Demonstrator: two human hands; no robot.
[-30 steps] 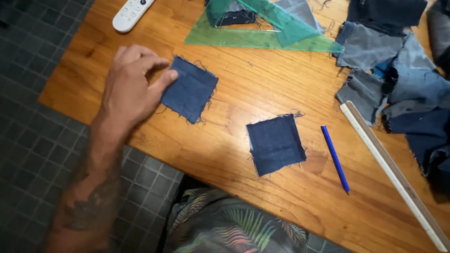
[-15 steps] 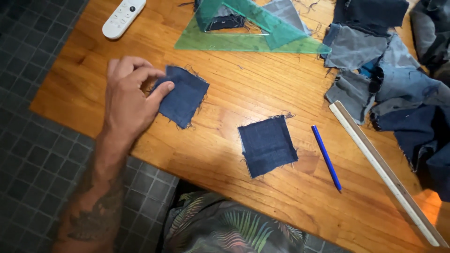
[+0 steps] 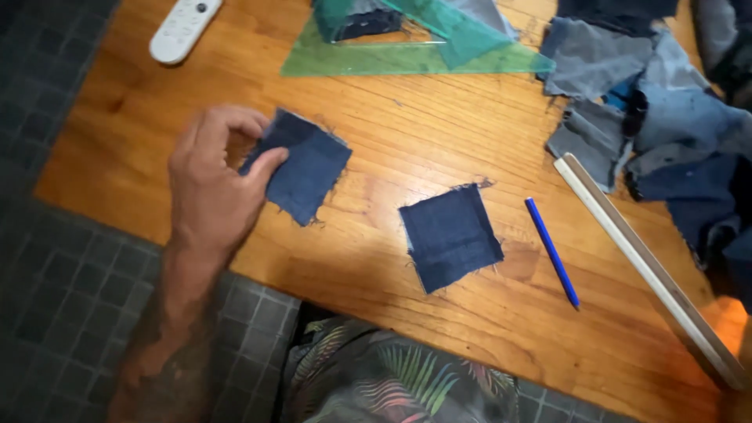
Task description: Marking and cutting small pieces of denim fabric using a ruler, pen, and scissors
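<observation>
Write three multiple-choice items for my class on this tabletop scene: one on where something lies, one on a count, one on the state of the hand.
1. Where does the blue pen lie?
A. Between the loose denim square and the long ruler
B. On the white remote
C. Under the green set squares

2. How many cut denim squares lie apart from the fabric heap?
A. One
B. Two
C. Four

3. What is the left hand doing?
A. Resting flat on bare wood
B. Pinching the edge of the left denim square
C. Holding the pen

Answers: 1 A, the pen lies on the wooden table with the square on one side and the ruler on the other. 2 B, one by the hand, one loose at centre. 3 B, thumb and fingers close on that square's edge.
</observation>
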